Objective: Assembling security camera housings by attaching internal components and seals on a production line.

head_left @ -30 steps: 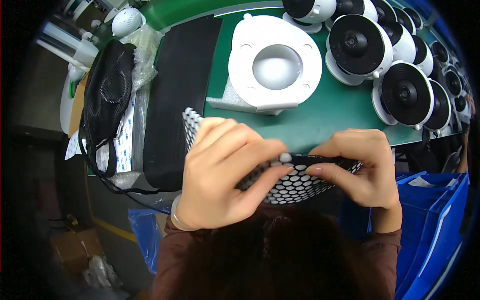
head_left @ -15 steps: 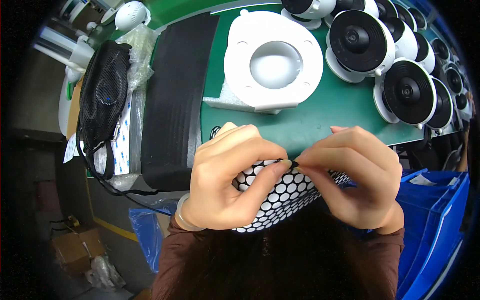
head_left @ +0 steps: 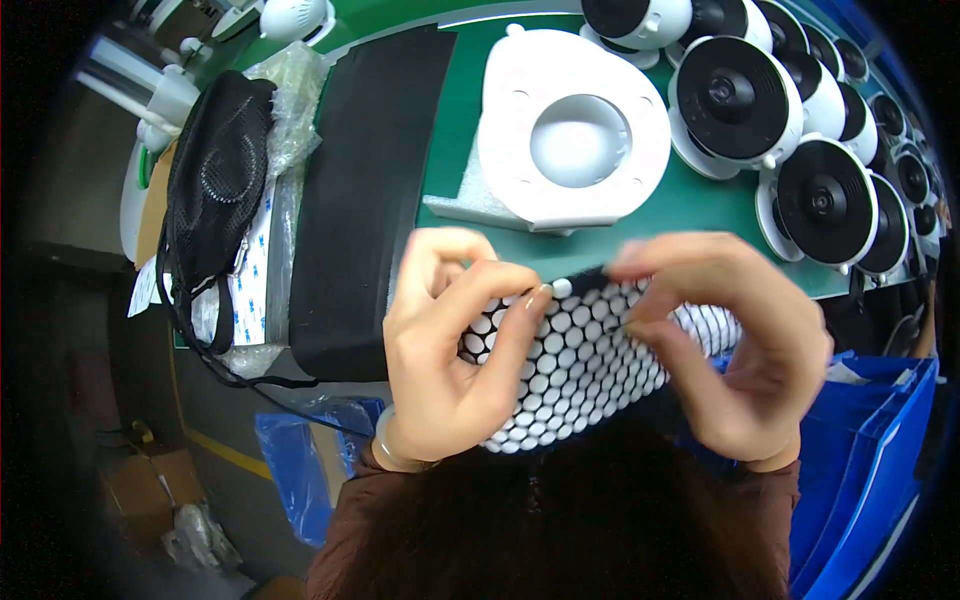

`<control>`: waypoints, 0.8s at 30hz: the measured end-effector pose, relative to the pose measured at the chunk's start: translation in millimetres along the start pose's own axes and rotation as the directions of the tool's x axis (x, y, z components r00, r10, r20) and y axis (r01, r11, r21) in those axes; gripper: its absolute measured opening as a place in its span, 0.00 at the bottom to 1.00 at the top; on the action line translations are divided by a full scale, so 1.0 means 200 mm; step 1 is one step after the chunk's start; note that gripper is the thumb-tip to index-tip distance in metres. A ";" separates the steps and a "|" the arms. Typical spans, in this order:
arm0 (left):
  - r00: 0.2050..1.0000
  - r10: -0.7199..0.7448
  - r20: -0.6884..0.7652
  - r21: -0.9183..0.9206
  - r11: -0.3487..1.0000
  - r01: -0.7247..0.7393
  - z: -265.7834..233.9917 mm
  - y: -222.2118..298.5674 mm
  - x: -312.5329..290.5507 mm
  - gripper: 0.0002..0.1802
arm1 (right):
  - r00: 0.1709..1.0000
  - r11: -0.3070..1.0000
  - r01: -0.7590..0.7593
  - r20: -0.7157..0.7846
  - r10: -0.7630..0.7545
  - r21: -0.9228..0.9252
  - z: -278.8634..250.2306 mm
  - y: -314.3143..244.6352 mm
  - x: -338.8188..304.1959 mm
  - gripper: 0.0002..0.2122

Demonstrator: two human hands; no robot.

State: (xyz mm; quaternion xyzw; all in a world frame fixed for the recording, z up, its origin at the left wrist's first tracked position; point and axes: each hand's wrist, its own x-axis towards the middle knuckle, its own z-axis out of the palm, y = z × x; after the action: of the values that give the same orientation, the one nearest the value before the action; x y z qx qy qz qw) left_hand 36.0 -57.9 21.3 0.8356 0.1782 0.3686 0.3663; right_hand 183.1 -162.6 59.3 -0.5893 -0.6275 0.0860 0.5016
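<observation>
Both hands' grip pinches a dotted sheet (head_left: 570, 370), left hand (head_left: 450, 340) and right hand (head_left: 730, 340), before white housing (head_left: 570, 130).

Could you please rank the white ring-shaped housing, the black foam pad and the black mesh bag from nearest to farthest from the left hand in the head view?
From the left hand:
1. Black foam pad, beside it on the left.
2. White ring-shaped housing, just above on the green table.
3. Black mesh bag, far left.

Brown sleeves (head_left: 400, 530), left wrist bangle (head_left: 385, 455)
</observation>
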 end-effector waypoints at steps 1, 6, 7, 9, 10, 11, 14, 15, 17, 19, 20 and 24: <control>0.996 0.013 -0.086 0.042 0.999 -0.010 0.02 0.00 -0.01 0.05 | 0.992 0.997 -0.077 -0.096 0.078 0.015 0.02 -0.03 0.01 0.05; 0.988 -0.032 -0.152 0.131 0.990 0.052 0.10 -0.02 0.02 0.05 | 0.990 0.969 0.017 -0.132 -0.051 -0.245 0.16 0.08 0.12 0.05; 0.985 -0.036 -0.170 0.108 0.993 0.055 0.11 -0.03 0.02 0.05 | 0.990 0.978 -0.031 -0.140 0.002 -0.207 0.18 0.09 0.12 0.05; 0.984 -0.013 -0.180 0.099 0.995 0.031 0.11 -0.03 0.03 0.05 | 0.981 0.977 -0.017 -0.193 -0.025 -0.212 0.21 0.11 0.13 0.04; 0.982 0.005 -0.189 0.085 0.996 0.011 0.11 -0.04 0.03 0.05 | 0.981 0.978 -0.016 -0.192 -0.025 -0.209 0.21 0.11 0.13 0.04; 0.981 -0.014 -0.192 0.076 0.997 0.029 0.12 -0.04 0.03 0.05 | 0.980 0.972 -0.020 -0.197 -0.028 -0.235 0.21 0.11 0.14 0.04; 0.982 0.027 -0.187 0.096 0.995 -0.010 0.12 -0.05 0.03 0.06 | 0.978 0.970 -0.031 -0.208 -0.021 -0.243 0.23 0.11 0.14 0.04; 0.983 -0.001 -0.184 0.064 0.998 0.013 0.12 -0.05 0.03 0.07 | 0.980 0.969 -0.040 -0.200 -0.010 -0.245 0.22 0.11 0.14 0.03; 0.983 0.006 -0.184 0.059 0.998 0.005 0.12 -0.05 0.03 0.07 | 0.981 0.971 -0.060 -0.192 0.015 -0.231 0.22 0.11 0.14 0.03; 0.979 0.013 -0.201 0.037 0.999 -0.006 0.13 -0.05 0.04 0.06 | 0.983 0.976 -0.059 -0.180 0.021 -0.209 0.21 0.11 0.14 0.03; 0.979 0.010 -0.203 0.042 0.999 -0.001 0.13 -0.06 0.04 0.06 | 0.986 0.980 -0.058 -0.167 0.026 -0.190 0.21 0.11 0.14 0.03; 0.979 0.039 -0.201 0.044 0.999 -0.031 0.12 -0.07 0.04 0.07 | 0.986 0.964 -0.066 -0.168 0.022 -0.256 0.23 0.11 0.15 0.03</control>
State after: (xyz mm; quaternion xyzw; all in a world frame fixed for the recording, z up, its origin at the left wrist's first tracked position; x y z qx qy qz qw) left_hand 59.1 -54.7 3.4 0.8043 0.2073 0.4539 0.3227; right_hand 170.7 -109.7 37.7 -0.6691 -0.5768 -0.0347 0.4673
